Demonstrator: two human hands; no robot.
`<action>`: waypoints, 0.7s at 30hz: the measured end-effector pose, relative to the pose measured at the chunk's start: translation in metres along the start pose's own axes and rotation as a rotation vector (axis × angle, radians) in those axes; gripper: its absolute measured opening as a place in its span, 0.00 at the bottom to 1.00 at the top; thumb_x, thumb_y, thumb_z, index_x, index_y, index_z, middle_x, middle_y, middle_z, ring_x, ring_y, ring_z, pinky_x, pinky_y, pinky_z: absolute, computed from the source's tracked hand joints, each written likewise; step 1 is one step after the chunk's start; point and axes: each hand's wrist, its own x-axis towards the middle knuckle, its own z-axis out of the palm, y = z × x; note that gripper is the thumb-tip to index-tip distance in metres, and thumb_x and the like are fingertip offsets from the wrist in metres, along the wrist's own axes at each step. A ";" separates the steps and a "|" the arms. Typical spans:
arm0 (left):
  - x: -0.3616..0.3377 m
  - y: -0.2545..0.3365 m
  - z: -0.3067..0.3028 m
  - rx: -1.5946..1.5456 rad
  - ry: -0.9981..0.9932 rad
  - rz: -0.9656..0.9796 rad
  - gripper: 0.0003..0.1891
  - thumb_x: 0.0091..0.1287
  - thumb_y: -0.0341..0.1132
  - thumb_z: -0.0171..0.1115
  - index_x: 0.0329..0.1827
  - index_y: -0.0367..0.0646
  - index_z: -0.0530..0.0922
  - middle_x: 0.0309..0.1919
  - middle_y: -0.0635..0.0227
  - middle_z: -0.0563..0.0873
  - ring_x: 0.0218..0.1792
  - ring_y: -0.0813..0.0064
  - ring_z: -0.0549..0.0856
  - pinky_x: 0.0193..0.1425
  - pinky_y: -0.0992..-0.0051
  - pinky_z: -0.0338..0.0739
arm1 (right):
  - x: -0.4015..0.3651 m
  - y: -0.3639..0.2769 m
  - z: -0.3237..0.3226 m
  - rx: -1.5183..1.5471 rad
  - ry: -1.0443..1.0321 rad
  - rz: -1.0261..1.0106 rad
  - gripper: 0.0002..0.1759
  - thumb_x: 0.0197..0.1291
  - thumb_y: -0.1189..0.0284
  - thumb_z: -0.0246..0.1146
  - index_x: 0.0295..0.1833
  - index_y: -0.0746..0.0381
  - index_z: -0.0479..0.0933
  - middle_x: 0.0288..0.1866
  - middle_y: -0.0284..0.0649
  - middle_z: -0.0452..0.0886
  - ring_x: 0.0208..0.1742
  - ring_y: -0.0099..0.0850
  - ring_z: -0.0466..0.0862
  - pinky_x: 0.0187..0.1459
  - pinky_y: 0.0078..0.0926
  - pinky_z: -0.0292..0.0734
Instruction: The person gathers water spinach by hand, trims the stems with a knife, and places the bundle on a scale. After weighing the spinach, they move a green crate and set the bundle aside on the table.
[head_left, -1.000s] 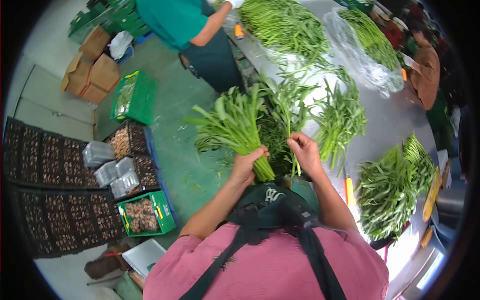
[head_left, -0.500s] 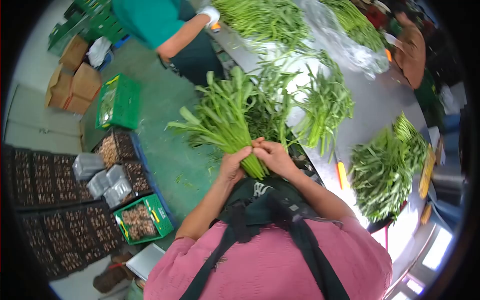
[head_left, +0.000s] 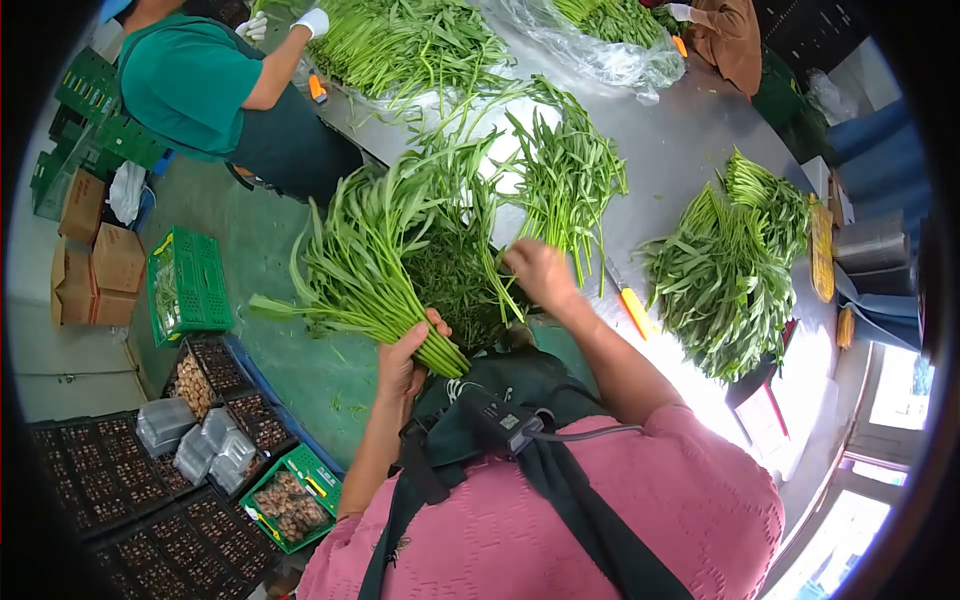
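My left hand (head_left: 408,362) is closed around the lower stems of a bunch of water spinach (head_left: 370,270), its leaves fanning up and to the left. Over the table's near edge, my right hand (head_left: 541,272) is smeared by motion and its fingers cannot be made out clearly. It is close to a loose pile of the greens (head_left: 570,185) on the metal table. To its right lies a knife with an orange and yellow handle (head_left: 637,313). Below the table edge, between the hands, sits a dark heap of leaves (head_left: 455,275).
A large pile of greens (head_left: 400,50) lies at the table's far side, beside clear plastic sheeting (head_left: 600,55). More bunches (head_left: 725,270) rest at right. One co-worker in a green shirt (head_left: 190,85) stands at left, another in brown (head_left: 727,45) opposite. Crates (head_left: 190,285) are on the floor.
My right hand has left the bunch and moved right toward the table. The left hand still grips the stems, now lower and further left. The view has shifted.
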 end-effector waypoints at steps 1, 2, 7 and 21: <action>0.001 -0.002 -0.001 -0.006 0.011 0.000 0.13 0.66 0.35 0.65 0.47 0.36 0.78 0.37 0.62 0.83 0.41 0.66 0.83 0.51 0.65 0.80 | 0.008 0.011 -0.010 -0.196 0.046 0.085 0.20 0.64 0.56 0.64 0.36 0.65 0.80 0.31 0.57 0.83 0.35 0.52 0.85 0.39 0.48 0.80; 0.002 -0.003 -0.003 -0.005 0.008 0.004 0.13 0.66 0.35 0.65 0.47 0.36 0.78 0.37 0.62 0.83 0.41 0.66 0.83 0.51 0.65 0.80 | 0.014 0.020 -0.018 -0.450 -0.031 0.202 0.26 0.63 0.49 0.65 0.44 0.64 0.79 0.38 0.57 0.83 0.39 0.50 0.86 0.42 0.48 0.81; 0.007 -0.009 -0.011 -0.066 0.016 0.038 0.13 0.66 0.33 0.65 0.48 0.34 0.78 0.38 0.60 0.84 0.42 0.66 0.85 0.49 0.67 0.82 | 0.004 0.052 -0.012 -0.690 0.042 0.228 0.34 0.58 0.46 0.67 0.57 0.63 0.72 0.58 0.52 0.75 0.52 0.51 0.84 0.48 0.49 0.80; 0.001 -0.007 -0.009 -0.095 0.035 0.039 0.14 0.66 0.36 0.67 0.48 0.36 0.78 0.38 0.62 0.82 0.42 0.67 0.83 0.53 0.66 0.79 | 0.020 0.019 -0.049 -0.130 0.384 -0.154 0.25 0.59 0.75 0.61 0.64 0.58 0.74 0.49 0.52 0.75 0.46 0.52 0.81 0.47 0.42 0.80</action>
